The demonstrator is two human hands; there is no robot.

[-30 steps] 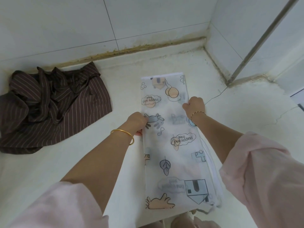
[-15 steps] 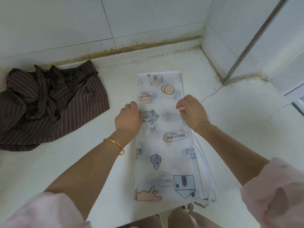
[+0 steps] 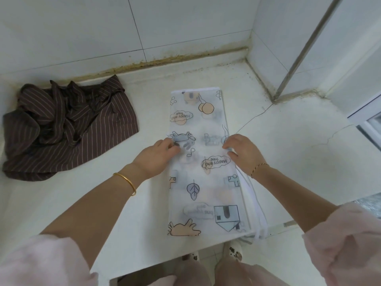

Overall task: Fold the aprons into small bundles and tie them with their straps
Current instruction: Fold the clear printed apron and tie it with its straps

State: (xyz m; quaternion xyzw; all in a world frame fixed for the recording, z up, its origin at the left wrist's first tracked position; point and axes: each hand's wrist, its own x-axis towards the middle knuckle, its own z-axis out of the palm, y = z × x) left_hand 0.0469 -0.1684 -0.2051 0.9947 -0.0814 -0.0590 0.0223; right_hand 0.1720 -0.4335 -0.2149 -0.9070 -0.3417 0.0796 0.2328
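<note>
The printed apron lay on the counter as a narrow strip, its length running straight away from the fingers—half beyond, half behind. The left hand pinched its left edge, the right hand its right, fingers curled, equally near. Thin, cartoon-patterned—straps trailing behind the right fingers.

Printed apron lies on white bench as long folded strip. My left hand pinches left edge, my right hand pinches right edge. White straps along right side. Brown striped apron crumpled, well apart at left.
</note>
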